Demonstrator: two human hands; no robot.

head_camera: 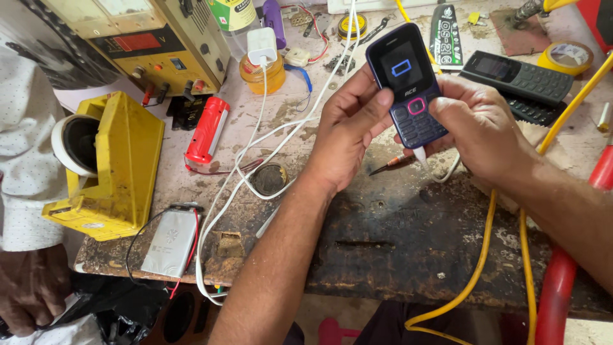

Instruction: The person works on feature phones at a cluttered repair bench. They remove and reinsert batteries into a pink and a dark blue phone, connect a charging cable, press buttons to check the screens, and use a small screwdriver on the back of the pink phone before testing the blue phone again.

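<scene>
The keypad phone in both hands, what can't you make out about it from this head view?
- Phone: its back and lower keys, hidden by the left hand and right hand.
- White cable: its plug at the phone's base, covered by the right hand.
- Yellow cable: both ends, cut off by the frame edges.

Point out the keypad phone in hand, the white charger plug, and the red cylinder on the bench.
Keypad phone (408, 83): head view, on its dark screen.
White charger plug (262, 45): head view, on the plug's white body.
Red cylinder (207, 130): head view, on the middle of its red casing.
</scene>
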